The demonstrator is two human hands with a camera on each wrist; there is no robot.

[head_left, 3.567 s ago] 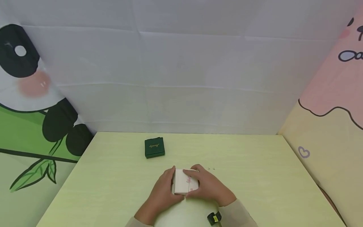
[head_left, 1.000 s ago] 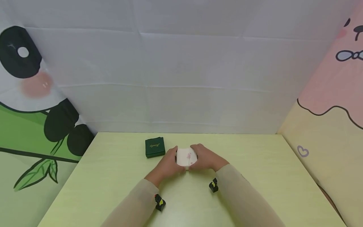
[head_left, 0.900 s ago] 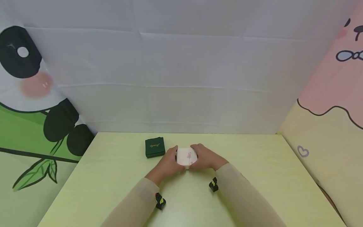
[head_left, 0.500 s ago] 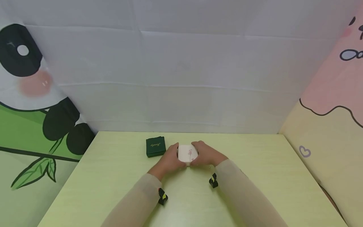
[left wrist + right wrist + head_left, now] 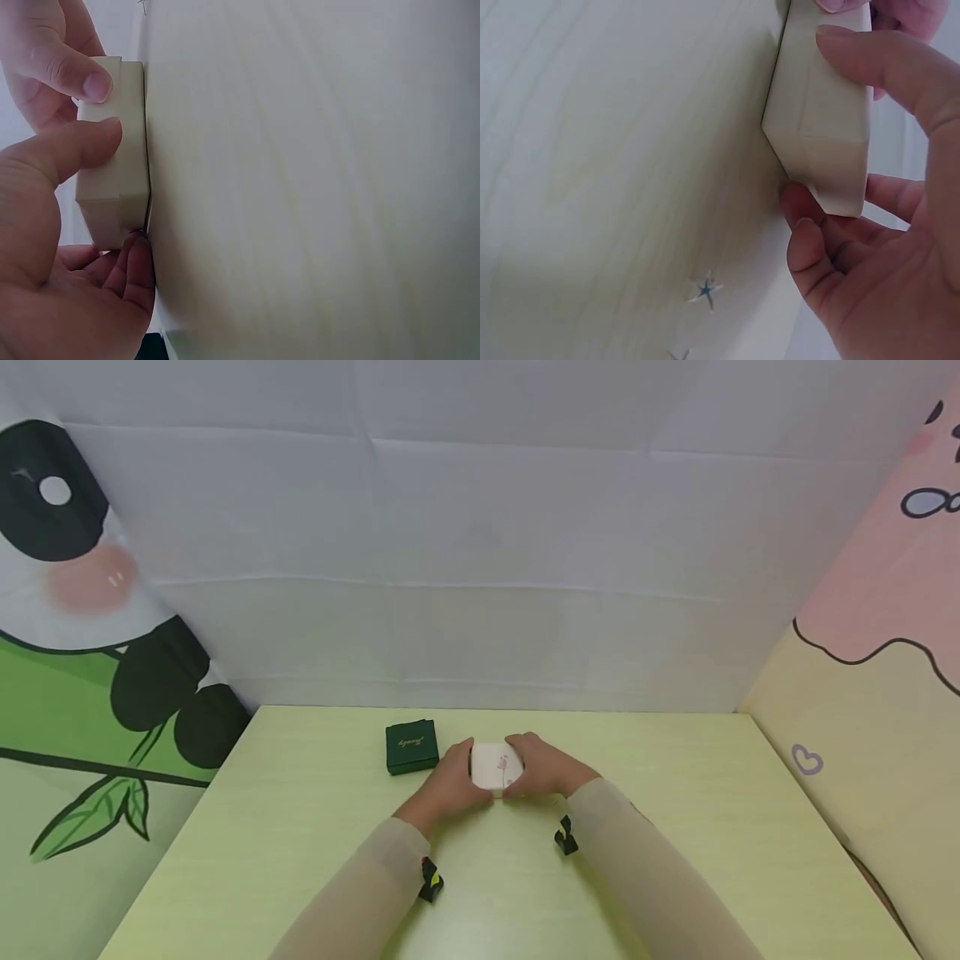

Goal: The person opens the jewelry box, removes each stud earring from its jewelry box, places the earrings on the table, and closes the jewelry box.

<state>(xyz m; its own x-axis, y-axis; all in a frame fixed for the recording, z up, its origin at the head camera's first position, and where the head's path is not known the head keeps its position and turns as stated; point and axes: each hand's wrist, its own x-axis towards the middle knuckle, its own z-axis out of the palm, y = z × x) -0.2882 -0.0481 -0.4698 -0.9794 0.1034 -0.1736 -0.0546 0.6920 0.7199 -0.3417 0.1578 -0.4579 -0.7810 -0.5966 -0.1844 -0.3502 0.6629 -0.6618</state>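
Note:
A small white lidded box (image 5: 495,768) with a pink flower printed on top sits in the middle of the table, its bottom edge right at the tabletop in both wrist views. My left hand (image 5: 452,783) grips it from the left side, thumb on the near face and fingers around the end. From the other side my right hand (image 5: 546,768) holds it the same way, the thumbs close together on the near face (image 5: 112,176). Just left of my left fingers lies a dark green box (image 5: 412,747) with gold lettering.
Two tiny star-shaped pieces, one with a blue centre (image 5: 706,290), lie on the pale table (image 5: 675,818) beside my right hand. A white cloth wall (image 5: 480,643) rises behind the table, with cartoon-printed panels on both sides.
Both hands have carried the white box away from the person, toward the back of the table beside the green box. Over the last half second it stays almost still.

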